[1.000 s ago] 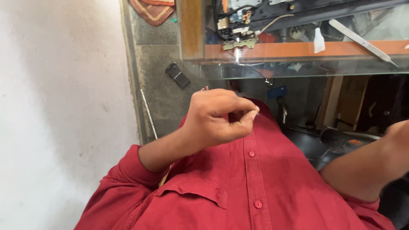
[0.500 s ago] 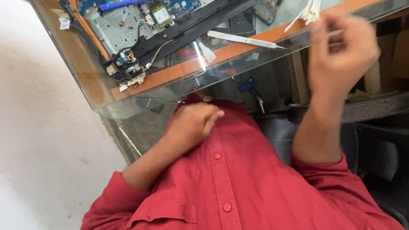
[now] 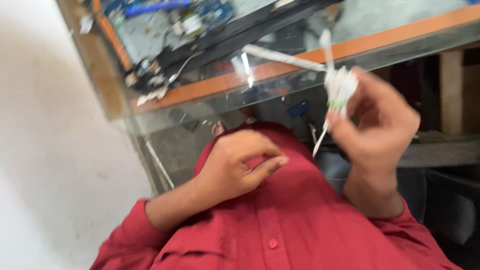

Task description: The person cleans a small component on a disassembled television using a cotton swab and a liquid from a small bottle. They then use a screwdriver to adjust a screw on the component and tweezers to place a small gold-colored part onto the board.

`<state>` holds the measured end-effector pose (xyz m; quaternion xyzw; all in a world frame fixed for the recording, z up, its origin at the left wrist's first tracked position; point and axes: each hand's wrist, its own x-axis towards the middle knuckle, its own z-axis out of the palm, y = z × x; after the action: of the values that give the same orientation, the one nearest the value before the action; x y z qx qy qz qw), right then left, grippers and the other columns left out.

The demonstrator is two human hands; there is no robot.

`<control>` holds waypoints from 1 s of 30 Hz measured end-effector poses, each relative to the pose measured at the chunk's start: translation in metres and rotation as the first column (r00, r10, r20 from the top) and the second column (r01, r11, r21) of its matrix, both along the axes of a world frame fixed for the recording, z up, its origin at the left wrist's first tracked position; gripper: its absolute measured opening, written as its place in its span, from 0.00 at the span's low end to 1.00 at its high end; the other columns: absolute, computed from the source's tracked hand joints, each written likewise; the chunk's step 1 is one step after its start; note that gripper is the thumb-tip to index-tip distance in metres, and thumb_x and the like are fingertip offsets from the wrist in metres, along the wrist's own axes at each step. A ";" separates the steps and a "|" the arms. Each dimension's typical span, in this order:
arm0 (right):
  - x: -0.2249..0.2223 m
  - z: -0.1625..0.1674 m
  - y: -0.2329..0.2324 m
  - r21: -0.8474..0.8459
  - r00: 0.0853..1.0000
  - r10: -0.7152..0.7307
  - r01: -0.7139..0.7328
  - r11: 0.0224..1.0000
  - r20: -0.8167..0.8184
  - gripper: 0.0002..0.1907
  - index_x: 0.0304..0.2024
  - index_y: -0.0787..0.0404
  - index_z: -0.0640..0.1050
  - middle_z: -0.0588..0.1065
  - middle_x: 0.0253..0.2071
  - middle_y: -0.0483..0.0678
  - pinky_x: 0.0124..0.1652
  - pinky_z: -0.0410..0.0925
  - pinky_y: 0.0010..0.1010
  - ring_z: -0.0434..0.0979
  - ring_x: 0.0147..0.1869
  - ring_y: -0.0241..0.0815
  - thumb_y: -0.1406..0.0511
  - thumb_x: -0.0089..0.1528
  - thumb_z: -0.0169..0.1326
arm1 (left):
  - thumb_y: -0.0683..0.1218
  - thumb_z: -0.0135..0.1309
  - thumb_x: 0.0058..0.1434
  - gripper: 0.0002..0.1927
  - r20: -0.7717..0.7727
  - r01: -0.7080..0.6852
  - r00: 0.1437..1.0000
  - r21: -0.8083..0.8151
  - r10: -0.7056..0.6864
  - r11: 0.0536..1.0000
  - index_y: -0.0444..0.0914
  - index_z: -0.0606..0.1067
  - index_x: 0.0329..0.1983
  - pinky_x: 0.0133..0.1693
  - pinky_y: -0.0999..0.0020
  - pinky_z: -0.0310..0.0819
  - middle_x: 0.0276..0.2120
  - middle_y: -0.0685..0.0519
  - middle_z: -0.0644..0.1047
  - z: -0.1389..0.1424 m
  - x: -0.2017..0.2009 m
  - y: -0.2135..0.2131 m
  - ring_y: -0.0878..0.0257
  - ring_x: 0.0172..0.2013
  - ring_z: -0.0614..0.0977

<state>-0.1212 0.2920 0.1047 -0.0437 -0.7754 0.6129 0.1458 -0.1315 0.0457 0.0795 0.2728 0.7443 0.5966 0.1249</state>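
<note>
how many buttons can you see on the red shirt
1 clear button, low on the placket of the red shirt below the left hand. The picture is blurred, and that hand or the right hand may hide others.

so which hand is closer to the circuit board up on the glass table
Left. The left hand is curled against the red shirt, just below the table edge under the circuit board. The right hand, pinching a small white bundle, is raised farther off to the side.

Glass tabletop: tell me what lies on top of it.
On the glass tabletop lies an opened circuit board with loose wires. Blur hides smaller parts; the right hand covers some.
</note>
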 end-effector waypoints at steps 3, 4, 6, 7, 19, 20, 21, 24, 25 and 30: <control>0.025 -0.006 -0.021 0.039 0.987 0.162 -0.162 0.986 -0.002 0.28 0.59 0.72 0.75 0.75 0.45 0.47 0.41 0.71 0.18 0.76 0.42 0.31 0.77 0.56 0.67 | 0.44 0.68 0.64 0.09 0.029 -0.201 0.980 0.131 0.199 0.971 0.38 0.79 0.43 0.38 0.76 0.80 0.37 0.52 0.82 0.018 -0.001 -0.005 0.66 0.34 0.85; 0.029 -0.008 -0.025 0.066 0.979 0.201 -0.201 0.977 -0.004 0.29 0.58 0.72 0.75 0.75 0.46 0.47 0.41 0.71 0.18 0.76 0.42 0.31 0.77 0.55 0.67 | 0.45 0.67 0.65 0.11 0.063 -0.252 0.968 0.161 0.245 0.954 0.38 0.79 0.47 0.38 0.76 0.81 0.38 0.53 0.82 0.022 -0.003 -0.006 0.68 0.35 0.85; 0.031 -0.010 -0.030 0.066 0.973 0.231 -0.231 0.971 0.007 0.27 0.57 0.71 0.75 0.75 0.44 0.47 0.40 0.72 0.18 0.77 0.41 0.31 0.77 0.55 0.67 | 0.45 0.66 0.67 0.15 0.126 -0.341 0.939 0.233 0.319 0.911 0.38 0.78 0.55 0.40 0.78 0.82 0.38 0.53 0.81 0.029 -0.007 -0.010 0.70 0.37 0.85; 0.031 -0.010 -0.031 0.074 0.972 0.237 -0.237 0.969 0.012 0.27 0.56 0.71 0.75 0.75 0.43 0.47 0.39 0.72 0.19 0.77 0.41 0.31 0.77 0.54 0.67 | 0.45 0.65 0.69 0.14 0.137 -0.344 0.938 0.242 0.319 0.907 0.37 0.78 0.55 0.40 0.78 0.82 0.39 0.53 0.82 0.031 -0.008 -0.013 0.71 0.38 0.85; 0.028 -0.008 -0.036 0.343 0.922 0.386 -0.361 0.867 -0.005 0.30 0.52 0.70 0.77 0.75 0.35 0.50 0.38 0.68 0.25 0.74 0.36 0.37 0.68 0.50 0.72 | 0.40 0.60 0.75 0.03 0.142 -0.399 0.917 0.310 0.373 0.863 0.35 0.78 0.45 0.42 0.79 0.80 0.39 0.55 0.81 0.015 0.009 -0.019 0.72 0.39 0.83; 0.026 -0.007 -0.038 0.273 0.906 0.423 -0.406 0.872 -0.004 0.30 0.53 0.70 0.76 0.75 0.37 0.50 0.40 0.69 0.25 0.74 0.38 0.36 0.65 0.51 0.71 | 0.40 0.59 0.76 0.02 0.151 -0.390 0.921 0.320 0.360 0.863 0.35 0.78 0.46 0.43 0.79 0.81 0.40 0.55 0.81 0.015 0.011 -0.019 0.72 0.40 0.83; 0.023 -0.005 -0.041 0.200 0.888 0.461 -0.450 0.870 -0.009 0.30 0.53 0.69 0.75 0.76 0.39 0.51 0.42 0.69 0.25 0.75 0.41 0.36 0.62 0.53 0.70 | 0.39 0.59 0.76 0.02 0.135 -0.372 0.928 0.321 0.347 0.871 0.35 0.78 0.45 0.42 0.79 0.80 0.40 0.55 0.81 0.015 0.012 -0.020 0.72 0.40 0.83; 0.015 0.000 -0.044 0.172 0.829 0.558 -0.547 0.819 -0.021 0.17 0.52 0.67 0.76 0.77 0.47 0.53 0.46 0.70 0.24 0.77 0.47 0.38 0.63 0.65 0.59 | 0.39 0.58 0.75 0.01 0.075 -0.305 0.952 0.309 0.297 0.901 0.35 0.78 0.45 0.41 0.78 0.77 0.40 0.56 0.79 0.018 0.015 -0.019 0.71 0.39 0.80; 0.013 0.000 -0.044 0.195 0.812 0.583 -0.569 0.799 -0.018 0.12 0.52 0.67 0.77 0.77 0.49 0.55 0.47 0.70 0.23 0.78 0.49 0.39 0.65 0.70 0.54 | 0.38 0.58 0.75 0.01 0.064 -0.281 0.959 0.309 0.275 0.909 0.36 0.78 0.44 0.41 0.77 0.76 0.40 0.56 0.78 0.019 0.015 -0.018 0.71 0.38 0.79; 0.012 -0.005 -0.041 -0.076 0.783 0.616 -0.611 0.788 0.089 0.07 0.45 0.70 0.79 0.78 0.46 0.52 0.43 0.70 0.21 0.77 0.44 0.35 0.69 0.71 0.56 | 0.39 0.63 0.69 0.02 0.071 -0.258 0.966 0.318 0.248 0.912 0.36 0.81 0.43 0.35 0.78 0.71 0.40 0.56 0.75 0.023 0.008 -0.013 0.71 0.33 0.75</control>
<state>-0.1087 0.2515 0.0994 0.1744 -0.7409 0.6401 -0.1046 -0.1236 0.0324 0.1028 0.1823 0.6632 0.7258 0.0108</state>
